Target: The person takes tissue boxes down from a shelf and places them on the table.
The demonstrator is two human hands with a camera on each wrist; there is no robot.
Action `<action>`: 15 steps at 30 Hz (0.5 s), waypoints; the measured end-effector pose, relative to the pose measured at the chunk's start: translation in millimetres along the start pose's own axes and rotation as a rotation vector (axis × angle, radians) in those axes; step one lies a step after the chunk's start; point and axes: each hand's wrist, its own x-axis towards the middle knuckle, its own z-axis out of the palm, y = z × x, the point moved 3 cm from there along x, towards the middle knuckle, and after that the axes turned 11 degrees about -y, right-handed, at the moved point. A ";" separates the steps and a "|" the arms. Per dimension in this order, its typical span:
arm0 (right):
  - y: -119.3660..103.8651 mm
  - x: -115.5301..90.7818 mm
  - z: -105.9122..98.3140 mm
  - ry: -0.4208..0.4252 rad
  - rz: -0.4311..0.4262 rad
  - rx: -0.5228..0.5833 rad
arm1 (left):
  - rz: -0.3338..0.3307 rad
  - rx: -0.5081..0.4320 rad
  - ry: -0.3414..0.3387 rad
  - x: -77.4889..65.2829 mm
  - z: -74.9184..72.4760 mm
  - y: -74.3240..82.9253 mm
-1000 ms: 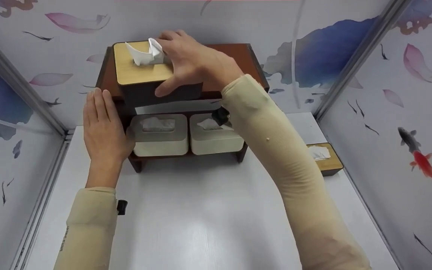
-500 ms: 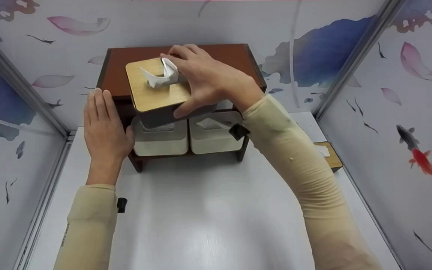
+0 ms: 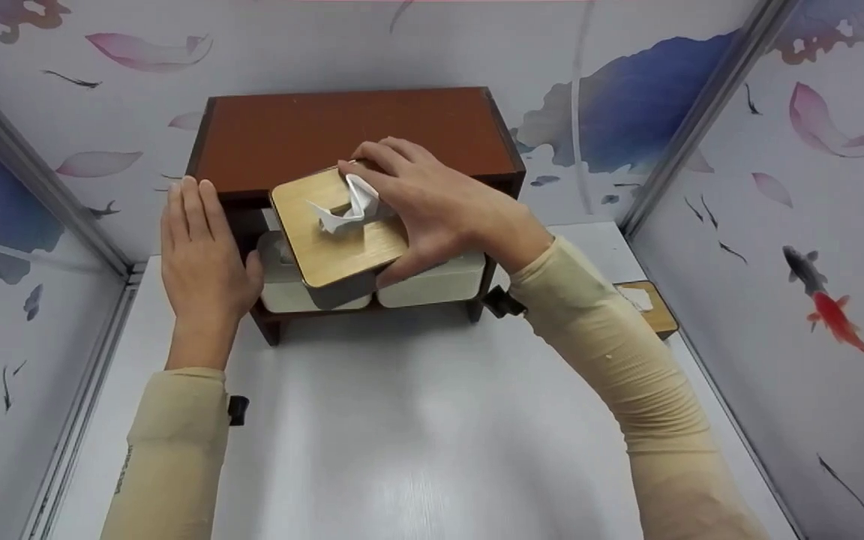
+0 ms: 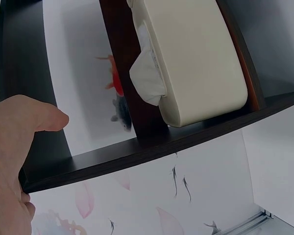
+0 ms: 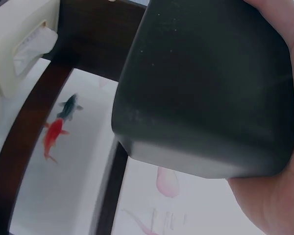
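My right hand point(image 3: 439, 206) grips a dark tissue box point(image 3: 346, 289) with a wood-look lid, fingers over the far side and thumb on the near side. It is held tilted in the air before the front edge of the brown shelf point(image 3: 349, 139); a white tissue point(image 3: 349, 210) sticks out of its top. The right wrist view shows the box's dark body point(image 5: 206, 88) filling the palm. My left hand point(image 3: 207, 262), fingers straight, rests against the shelf's left side. In the left wrist view its thumb point(image 4: 51, 117) lies by the dark side panel.
Two cream tissue boxes stand side by side on the lower shelf; the right one point(image 3: 436, 285) is partly covered by my hand and the held box. Another wood-topped tissue box point(image 3: 661, 315) sits at the table's right edge. Printed walls point(image 3: 799, 187) enclose the white table point(image 3: 402, 420).
My right hand has lifted the dark tissue box off the shelf top and carried it toward me and slightly right, turning it. My left hand has stayed against the shelf's side.
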 end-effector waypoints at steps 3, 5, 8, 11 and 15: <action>0.6 -7.4 10.3 0.001 -0.009 0.001 | -0.005 0.003 -0.023 0.7 -0.4 0.2; 1.7 -12.6 17.7 -0.003 -0.012 0.009 | -0.010 0.007 -0.042 1.0 -0.4 0.1; 4.0 -19.9 29.7 -0.017 -0.014 0.029 | -0.010 0.014 -0.056 1.0 -0.6 0.0; 6.4 -26.1 42.1 -0.032 -0.007 0.051 | -0.006 0.010 -0.051 0.9 -0.9 0.1; 8.5 -33.7 58.3 -0.038 -0.005 0.080 | -0.003 0.004 -0.042 0.6 -1.1 -0.1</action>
